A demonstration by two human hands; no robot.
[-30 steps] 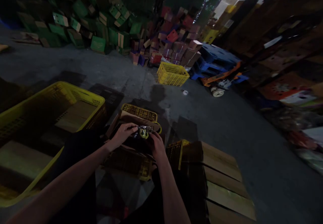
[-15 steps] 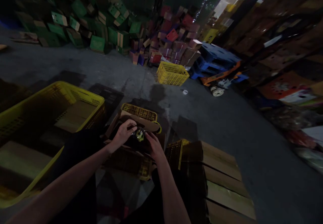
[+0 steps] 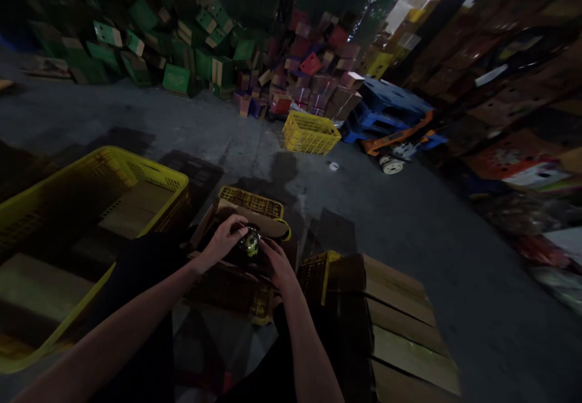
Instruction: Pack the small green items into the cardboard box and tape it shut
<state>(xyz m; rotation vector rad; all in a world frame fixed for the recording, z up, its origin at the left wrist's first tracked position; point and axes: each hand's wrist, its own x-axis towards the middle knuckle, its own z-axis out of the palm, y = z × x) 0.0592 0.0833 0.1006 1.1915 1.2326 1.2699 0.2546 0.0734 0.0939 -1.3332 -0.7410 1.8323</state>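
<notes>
Between my two hands, over an open cardboard box (image 3: 261,223), is a small round shiny thing (image 3: 250,242) with yellow-green and dark patches. Its glossy surface looks like clear plastic; its exact kind is too dim to tell. My left hand (image 3: 226,237) grips its left side, fingers bent and thumb near its top. The fingers of my right hand (image 3: 276,260) press against its right side, partly in shadow. The box rests on a yellow plastic crate (image 3: 251,200), and its dark inside is mostly hidden by my hands.
A large yellow crate (image 3: 157,176) with cardboard pieces stands at left. Stacked flat cardboard boxes (image 3: 400,288) are close on my right. Farther off are another yellow crate (image 3: 311,133), blue pallets (image 3: 386,103), an orange pallet jack (image 3: 400,133) and heaped green boxes (image 3: 176,79).
The shiny round thing has tilted and shifted slightly left between my fingers. My right fingertips have moved a little left with it; the surroundings are unchanged.
</notes>
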